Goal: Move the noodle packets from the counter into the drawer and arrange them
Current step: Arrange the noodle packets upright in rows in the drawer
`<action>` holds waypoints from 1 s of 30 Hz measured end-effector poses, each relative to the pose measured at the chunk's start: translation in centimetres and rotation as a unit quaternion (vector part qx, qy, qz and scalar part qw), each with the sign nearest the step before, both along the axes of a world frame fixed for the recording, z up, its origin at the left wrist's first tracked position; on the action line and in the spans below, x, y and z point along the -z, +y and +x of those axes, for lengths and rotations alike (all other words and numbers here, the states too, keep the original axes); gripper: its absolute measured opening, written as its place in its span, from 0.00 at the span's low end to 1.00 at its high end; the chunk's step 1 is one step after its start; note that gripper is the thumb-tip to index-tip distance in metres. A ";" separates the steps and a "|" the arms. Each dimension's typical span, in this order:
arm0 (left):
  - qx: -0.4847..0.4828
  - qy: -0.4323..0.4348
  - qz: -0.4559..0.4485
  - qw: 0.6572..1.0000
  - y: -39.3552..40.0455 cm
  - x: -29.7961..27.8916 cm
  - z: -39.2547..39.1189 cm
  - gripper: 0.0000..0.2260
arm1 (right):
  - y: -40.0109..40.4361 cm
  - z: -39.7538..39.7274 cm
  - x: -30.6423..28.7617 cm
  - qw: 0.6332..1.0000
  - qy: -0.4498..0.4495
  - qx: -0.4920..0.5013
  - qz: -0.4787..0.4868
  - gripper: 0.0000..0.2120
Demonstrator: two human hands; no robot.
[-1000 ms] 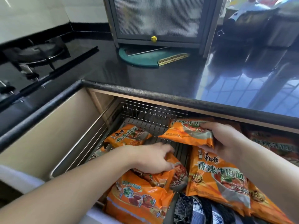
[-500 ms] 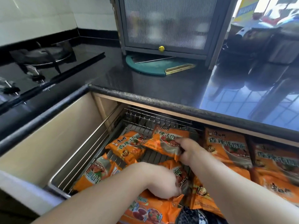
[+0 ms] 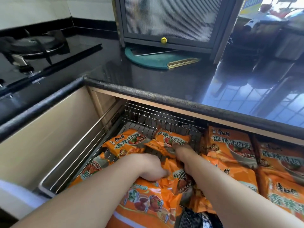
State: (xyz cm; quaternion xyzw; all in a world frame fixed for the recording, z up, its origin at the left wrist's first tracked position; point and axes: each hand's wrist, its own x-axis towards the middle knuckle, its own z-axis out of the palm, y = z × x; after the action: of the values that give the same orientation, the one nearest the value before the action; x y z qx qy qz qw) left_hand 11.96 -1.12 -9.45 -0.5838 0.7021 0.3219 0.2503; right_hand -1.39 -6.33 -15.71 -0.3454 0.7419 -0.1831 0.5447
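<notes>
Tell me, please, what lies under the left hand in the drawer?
The left hand presses on orange noodle packets piled in the wire basket; whatever lies beneath them is covered.

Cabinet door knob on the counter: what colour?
Yellow knob, clearest in the head view.

Beyond the right hand [image 3: 181, 149], which pinches a noodle packet [image 3: 171, 140], bare wire rack [image 3: 158, 119] runs to the drawer's back rail, under the overhanging counter edge [image 3: 164, 94]. Left of the left hand [image 3: 152, 167], a narrow bare strip lies along the drawer's steel side rail [image 3: 79, 145]. To the right of both hands, packets [image 3: 230, 148] cover the floor, overlapping
</notes>
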 end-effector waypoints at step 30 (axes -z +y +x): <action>0.051 -0.032 0.081 0.995 0.9 -1.4 -1.4 0.29 | -2.2 3.0 1.1 0.733 0.362 -0.566 -0.109 0.24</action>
State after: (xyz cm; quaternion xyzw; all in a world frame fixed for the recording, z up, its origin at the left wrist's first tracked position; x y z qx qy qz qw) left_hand 10.59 -0.18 -8.09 -0.5352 0.6944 0.3455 0.3348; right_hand 1.57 -8.51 -16.79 -0.7985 0.5255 0.2178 0.1969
